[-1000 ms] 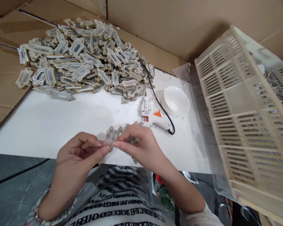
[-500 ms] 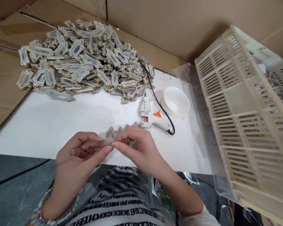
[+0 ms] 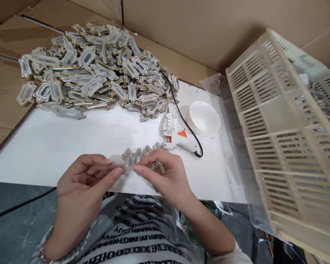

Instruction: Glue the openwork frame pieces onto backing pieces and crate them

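Nearest, black block lettering runs across the striped garment (image 3: pixel 137 234) in the person's lap, seen upside down and too broken to read as a word. Just above it, at the near edge of the white bench (image 3: pixel 71 146), the left hand (image 3: pixel 82 183) and right hand (image 3: pixel 165 176) meet, fingers (image 3: pixel 114 172) of each pinching an end of a thin clear film strip (image 3: pixel 121 164), while the right hand also grips a row of ornate frame pieces (image 3: pixel 139 154), apparently held close for fine work. Farther off lie a hot glue gun (image 3: pixel 172 134) with no readable label, a white dish (image 3: pixel 203 117), a heap of frame pieces (image 3: pixel 96 73) and a tilted slatted crate (image 3: pixel 288 132).
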A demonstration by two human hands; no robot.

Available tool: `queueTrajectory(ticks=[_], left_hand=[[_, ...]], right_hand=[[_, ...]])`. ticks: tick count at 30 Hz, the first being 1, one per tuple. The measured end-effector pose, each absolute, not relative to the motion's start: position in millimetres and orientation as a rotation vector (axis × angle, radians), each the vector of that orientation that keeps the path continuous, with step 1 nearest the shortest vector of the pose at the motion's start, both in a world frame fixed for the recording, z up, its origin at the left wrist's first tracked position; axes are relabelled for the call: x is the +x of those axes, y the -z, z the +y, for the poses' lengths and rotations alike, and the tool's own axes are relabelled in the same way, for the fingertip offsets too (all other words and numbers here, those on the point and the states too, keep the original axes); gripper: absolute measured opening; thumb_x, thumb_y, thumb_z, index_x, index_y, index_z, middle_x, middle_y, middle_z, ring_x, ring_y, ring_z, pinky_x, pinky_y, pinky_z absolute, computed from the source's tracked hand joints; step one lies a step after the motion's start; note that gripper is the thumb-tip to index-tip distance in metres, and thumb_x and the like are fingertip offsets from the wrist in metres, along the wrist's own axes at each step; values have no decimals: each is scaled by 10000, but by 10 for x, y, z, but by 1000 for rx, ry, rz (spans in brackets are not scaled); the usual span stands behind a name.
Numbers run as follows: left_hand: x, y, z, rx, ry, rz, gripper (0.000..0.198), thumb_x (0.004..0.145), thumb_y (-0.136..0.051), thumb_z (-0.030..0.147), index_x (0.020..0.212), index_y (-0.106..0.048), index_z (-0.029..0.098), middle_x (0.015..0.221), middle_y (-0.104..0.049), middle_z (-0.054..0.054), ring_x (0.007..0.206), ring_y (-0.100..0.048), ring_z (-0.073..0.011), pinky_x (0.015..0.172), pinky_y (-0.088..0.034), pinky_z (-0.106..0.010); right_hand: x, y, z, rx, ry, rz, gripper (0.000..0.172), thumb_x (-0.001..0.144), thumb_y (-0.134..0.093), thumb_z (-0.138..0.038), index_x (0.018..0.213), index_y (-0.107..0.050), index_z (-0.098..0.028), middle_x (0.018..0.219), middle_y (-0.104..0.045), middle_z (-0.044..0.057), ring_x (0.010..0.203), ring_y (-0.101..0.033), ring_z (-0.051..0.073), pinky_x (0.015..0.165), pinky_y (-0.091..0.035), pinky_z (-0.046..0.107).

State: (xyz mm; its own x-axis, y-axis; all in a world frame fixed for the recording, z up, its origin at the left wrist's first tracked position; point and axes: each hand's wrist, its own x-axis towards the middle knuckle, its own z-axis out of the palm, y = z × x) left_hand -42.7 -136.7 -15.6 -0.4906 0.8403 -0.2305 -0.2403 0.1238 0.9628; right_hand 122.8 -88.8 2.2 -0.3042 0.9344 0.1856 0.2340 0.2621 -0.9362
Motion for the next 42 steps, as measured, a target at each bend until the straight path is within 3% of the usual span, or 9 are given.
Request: queueTrajectory(ticks=[3, 6, 8, 12, 17, 30, 37, 42], left_hand=[[-491, 148, -1339, 589, -1632, 1512, 349, 550, -919, 115, 788, -685, 216, 699, -760, 32, 683, -764, -133, 749, -633, -152], [-581, 163, -1343, 630, -1683, 1541, 308, 639, -903, 126, 848, -691, 204, 758, -776, 28, 743, -779, -150, 824, -651, -205], [-623, 177, -1361, 667, -1698, 1554, 267, 693, -874, 115, 870, -693, 200, 784, -780, 29, 752, -781, -145, 830, -651, -201], [-638, 198, -1402, 737, -1681, 1569, 242, 731, -851, 118, 893, -696, 208, 821, -789, 21, 784, -787, -154, 822, -654, -194], [-617, 209, -1430, 772, -1670, 1613, 253, 714, -862, 136, 887, -692, 208, 805, -787, 22, 776, -791, -172, 804, -664, -204], [-615, 218, -1430, 772, -1633, 1621, 239, 733, -868, 177, 890, -692, 215, 820, -792, 9, 795, -792, -178, 812, -664, -214], [-619, 247, -1434, 774, -1593, 1624, 273, 701, -883, 186, 880, -680, 217, 772, -780, 31, 761, -788, -160, 773, -645, -164], [-508, 234, -1463, 768, -1502, 1603, 316, 622, -887, 197, 841, -663, 241, 725, -771, 50, 685, -778, -163, 668, -638, -150]], right_hand=[[1263, 20, -924, -1089, -749, -1817, 102, 930, -695, -175, 840, -715, -218, 770, -777, -6, 706, -700, 146, 671, -555, 287], [1295, 102, -964, -978, -316, -2065, 151, 950, -612, -66, 947, -705, -186, 825, -785, 40, 762, -688, 173, 729, -563, 321], [1300, 155, -987, -928, -129, -2189, 190, 951, -579, -36, 970, -698, -183, 849, -784, 56, 770, -676, 192, 693, -535, 349], [1280, 205, -1011, -925, 27, -2305, 206, 937, -591, -32, 934, -688, -214, 812, -739, 47, 762, -646, 214, 629, -431, 379], [1241, 207, -1020, -915, 173, -2360, 220, 929, -584, -29, 835, -654, -214, 753, -695, 38, 752, -582, 210, 639, -403, 390], [1216, 232, -1040, -965, 204, -2365, 273, 909, -635, -31, 703, -614, -209, 660, -630, 15, 752, -514, 204, 661, -350, 377], [1256, 165, -1039, -1036, 153, -2308, 30, 940, -688, -149, 919, -705, -164, 713, -714, 13, 752, -542, 205, 661, -371, 388], [1271, 41, -1026, -1056, -352, -2083, 84, 989, -635, -182, 1011, -714, -168, 829, -753, 30, 785, -593, 181, 722, -491, 334]])
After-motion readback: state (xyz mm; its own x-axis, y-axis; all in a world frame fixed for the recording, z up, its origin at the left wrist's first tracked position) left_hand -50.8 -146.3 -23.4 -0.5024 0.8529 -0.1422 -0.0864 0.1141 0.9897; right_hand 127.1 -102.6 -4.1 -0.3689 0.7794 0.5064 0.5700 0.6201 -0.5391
